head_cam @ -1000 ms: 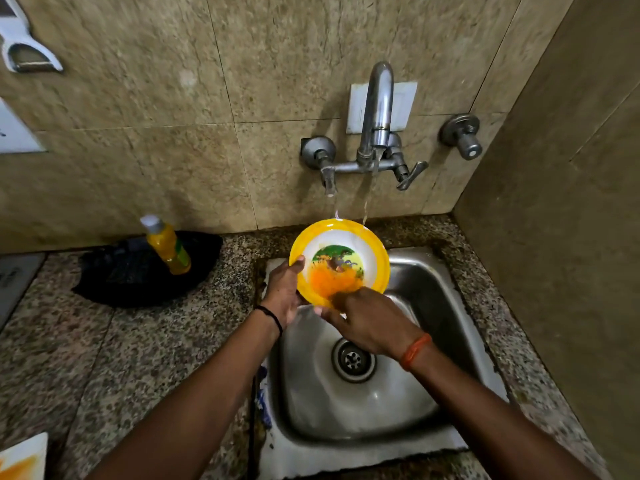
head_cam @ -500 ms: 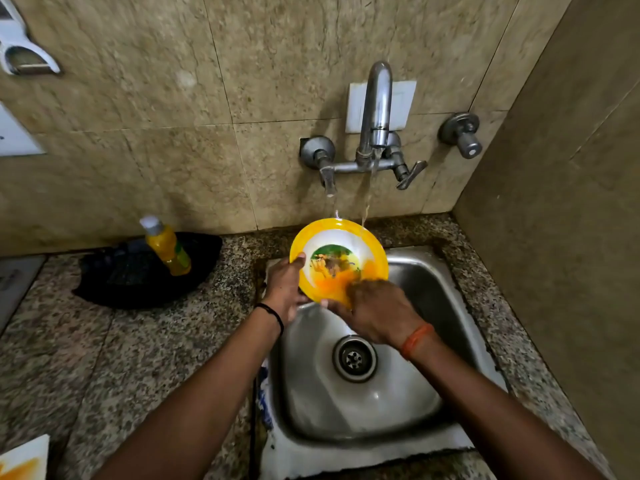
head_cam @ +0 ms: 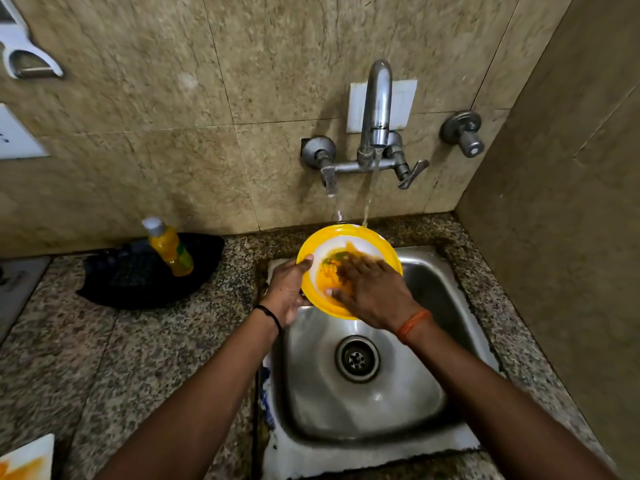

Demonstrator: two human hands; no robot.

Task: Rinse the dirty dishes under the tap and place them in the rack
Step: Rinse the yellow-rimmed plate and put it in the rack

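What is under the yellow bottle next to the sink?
The yellow bottle stands on a black cloth-like thing that lies on the speckled counter. What the black thing covers cannot be seen.

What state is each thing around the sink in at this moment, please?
Tap: running, stream landing on the plate's far rim.
Yellow-rimmed plate: tilted over the sink, smeared orange, not yet clean.
Left hand: grips the plate's left rim.
Right hand: flat on the plate's face, fingers straight.
Sink: wet, drain uncovered.
Orange liquid bottle: capped, leaning on a black cloth.
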